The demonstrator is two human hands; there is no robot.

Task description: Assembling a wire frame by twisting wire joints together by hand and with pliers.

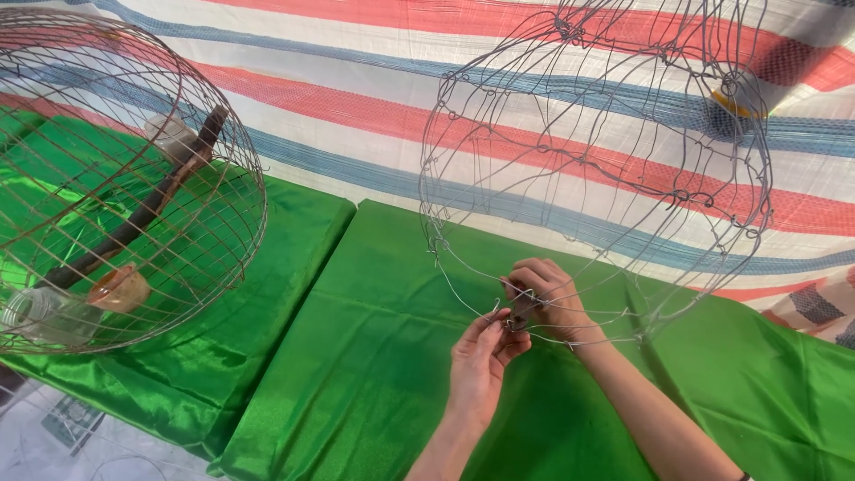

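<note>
Lower centre of the frame: we have both hands at the bottom ring of a half-built wire cage frame [597,169], which stands tilted on the green-draped desk [374,356] and fills the upper right. Our left hand [481,361] comes up from below, fingers [499,330] curled and pinched on a short wire end at the ring. Our right hand [548,298] lies just above it, fingers [534,272] closed around the same spot on the ring; we cannot tell whether a small tool is in the grip.

State of work, as we judge it: the unfinished cage has its hoops and a sparse set of uprights, joined with small twisted loops. Wide gaps remain between the wires, and we see no base, perch or cups in it. By comparison, the finished cage [116,187] at upper left is densely barred all round.

Counts:
- cages: two, one finished, one in progress
- perch [147,209]: one dark stick, inside the finished cage
- cups in the finished cage: three visible, two clear ones [40,316] and an orange one [120,289]
- hands: two, both ours
- green cloth panels: two, side by side

Behind all, a striped sheet [356,107] in red, blue and white.
</note>
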